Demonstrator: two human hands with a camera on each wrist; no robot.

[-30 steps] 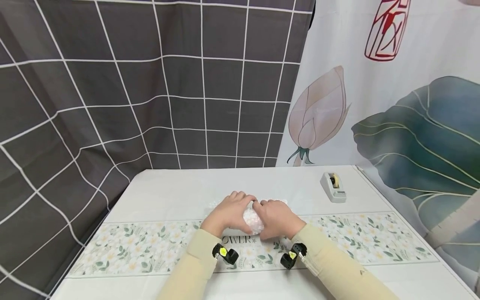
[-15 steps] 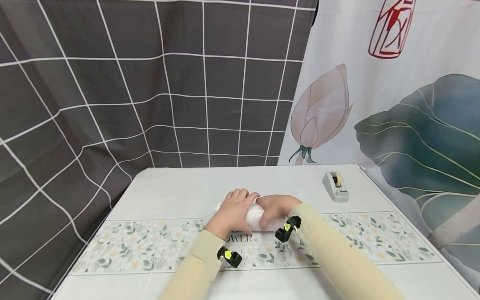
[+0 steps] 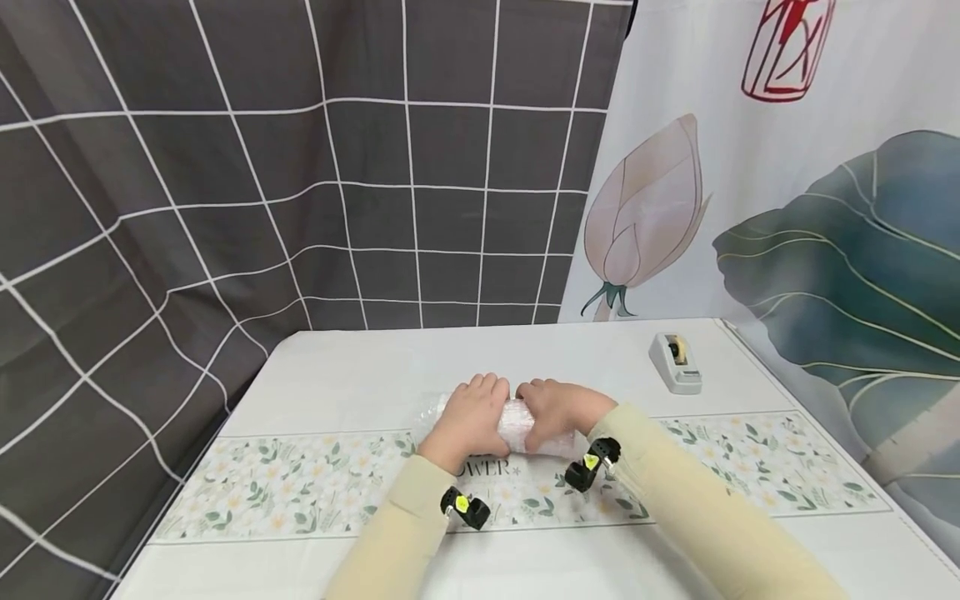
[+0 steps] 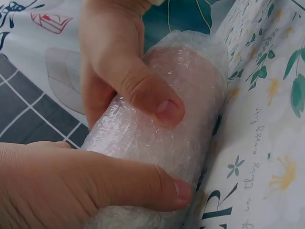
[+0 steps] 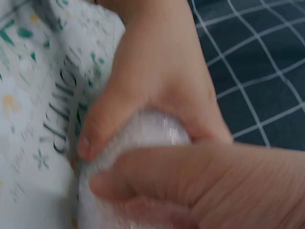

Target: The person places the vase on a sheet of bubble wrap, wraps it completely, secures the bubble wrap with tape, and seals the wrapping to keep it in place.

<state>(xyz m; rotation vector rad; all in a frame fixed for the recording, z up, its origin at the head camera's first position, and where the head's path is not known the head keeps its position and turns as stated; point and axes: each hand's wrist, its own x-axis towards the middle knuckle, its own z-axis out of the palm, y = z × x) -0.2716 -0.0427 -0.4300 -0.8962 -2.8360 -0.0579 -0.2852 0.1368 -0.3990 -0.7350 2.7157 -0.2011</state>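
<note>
Grips a bubble-wrapped cylinder (image 3: 517, 425) with the left hand (image 3: 468, 421) and right hand (image 3: 558, 410) side by side, clamped with fingers over the far side and thumbs against the near side. Lies crosswise on the floral band (image 3: 277, 483) of the white tablecloth (image 3: 360, 375), just beyond the printed lettering (image 3: 480, 469). Shows faintly pink through the clear wrap. Well apart, near the far right corner: a pale grey tape dispenser (image 3: 677, 367).

Bubble wrap (image 3: 517, 423), partly hidden
Left hand (image 3: 471, 421) and right hand (image 3: 561, 412) cover stretches of it; the table (image 3: 487, 579)'s near edge is cut off.
</note>
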